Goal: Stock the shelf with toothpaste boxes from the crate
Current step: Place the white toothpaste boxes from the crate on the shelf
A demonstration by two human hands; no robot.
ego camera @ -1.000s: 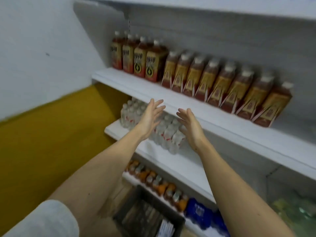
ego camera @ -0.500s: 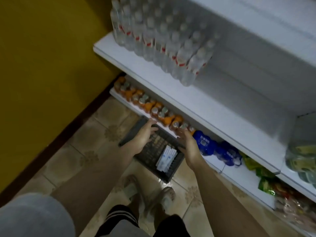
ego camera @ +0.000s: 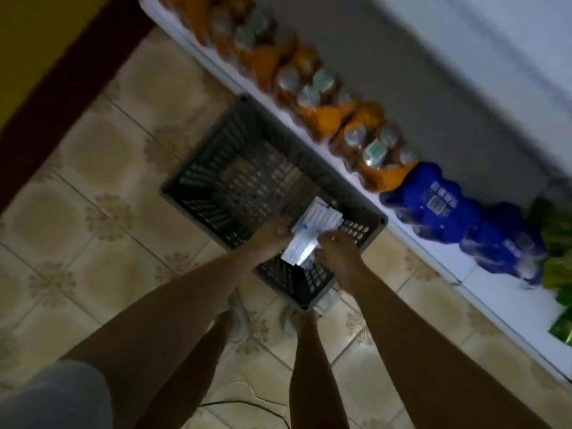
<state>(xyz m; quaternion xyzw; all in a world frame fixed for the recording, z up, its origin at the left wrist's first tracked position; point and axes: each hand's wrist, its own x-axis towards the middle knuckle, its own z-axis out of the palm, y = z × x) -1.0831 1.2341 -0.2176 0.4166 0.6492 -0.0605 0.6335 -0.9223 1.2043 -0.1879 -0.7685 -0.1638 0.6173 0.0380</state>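
Observation:
A dark slatted crate (ego camera: 229,168) stands on the tiled floor against the bottom shelf. White toothpaste boxes (ego camera: 318,218) lie bunched in its near right corner. My left hand (ego camera: 269,239) grips the left side of the bunch. On the right side, my right hand (ego camera: 334,252) curls its fingers round the lowest toothpaste box (ego camera: 298,250). Both hands are inside the crate, and their fingertips are partly hidden by the boxes.
The white bottom shelf (ego camera: 483,292) runs diagonally beside the crate, carrying orange drink packs (ego camera: 322,116), blue bottle packs (ego camera: 433,205) and green packets (ego camera: 557,264). My legs and feet stand just before the crate. A dark baseboard and yellow wall lie at the left.
The view has swung from the upper shelves down to the floor. Both hands have dropped from shelf height into the crate and taken hold of the toothpaste boxes.

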